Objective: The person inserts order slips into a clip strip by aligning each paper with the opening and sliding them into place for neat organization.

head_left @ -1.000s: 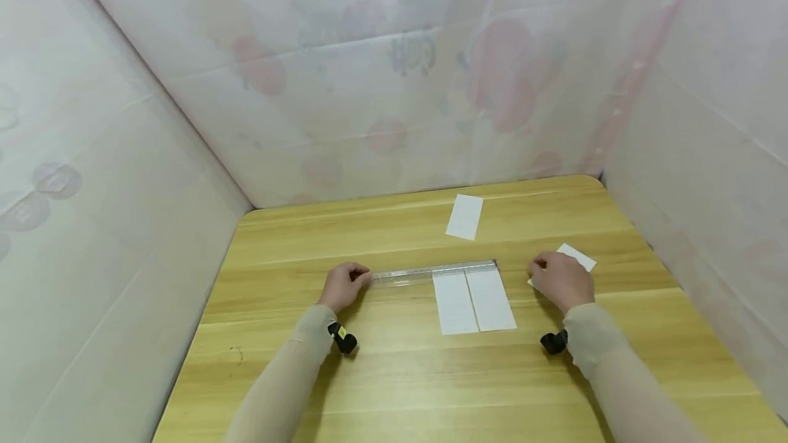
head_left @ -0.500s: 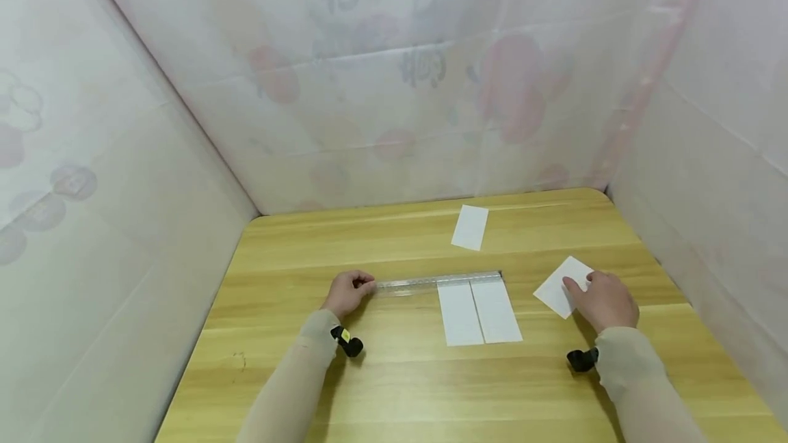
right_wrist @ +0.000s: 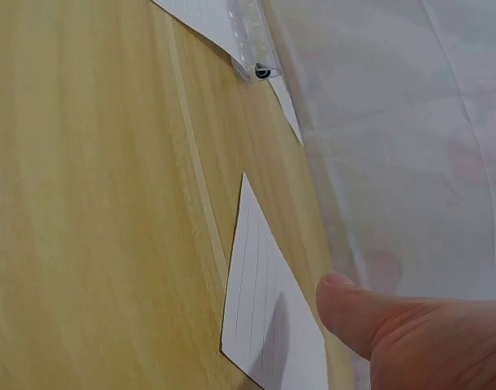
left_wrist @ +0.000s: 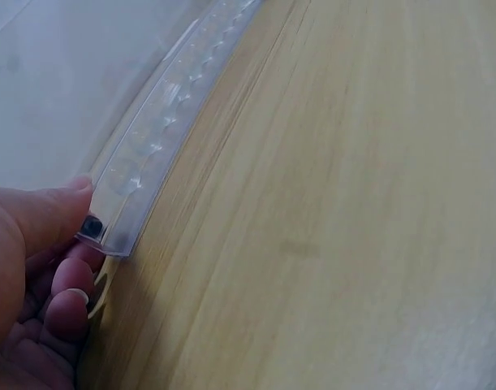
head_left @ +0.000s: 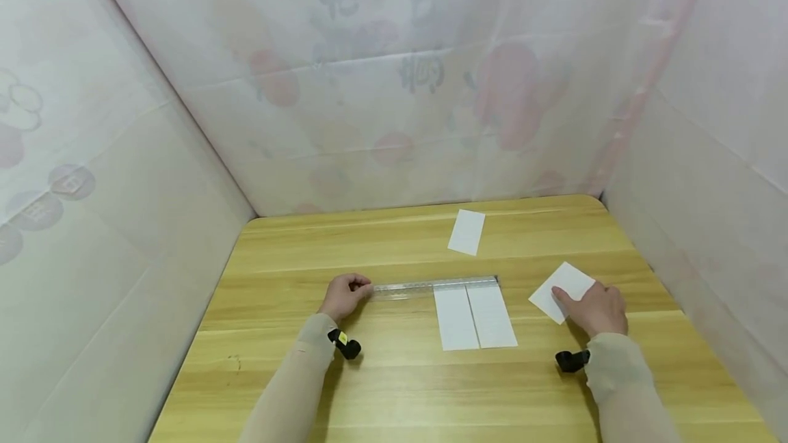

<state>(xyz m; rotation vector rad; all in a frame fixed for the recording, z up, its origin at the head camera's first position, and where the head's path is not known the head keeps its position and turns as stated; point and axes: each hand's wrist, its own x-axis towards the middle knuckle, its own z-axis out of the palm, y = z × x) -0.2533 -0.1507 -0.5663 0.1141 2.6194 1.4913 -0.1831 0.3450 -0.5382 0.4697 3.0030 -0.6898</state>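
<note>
My left hand point(head_left: 345, 297) pinches the near end of a long clear plastic strip point(head_left: 403, 290) between thumb and fingers. Rows of rounded loops and a small black end piece show on this strip in the left wrist view. Two white cards point(head_left: 457, 320) lie side by side, their far edges under its right part. My right hand point(head_left: 598, 309) is over the right edge of another white card point(head_left: 557, 292), which lies turned on the table. Thin ruled lines show on this card in the right wrist view, with the thumb point(right_wrist: 357, 313) held apart above it; the other fingers are hidden there.
A further white card point(head_left: 466, 232) lies toward the back of the wooden table point(head_left: 400, 388). Pale printed fabric walls point(head_left: 369, 122) stand at the back and both sides. A small black camera sits on each wrist.
My right hand has moved off the middle of the turned card to its right edge, uncovering most of it, then shifted slightly left. My left hand keeps its hold on the strip.
</note>
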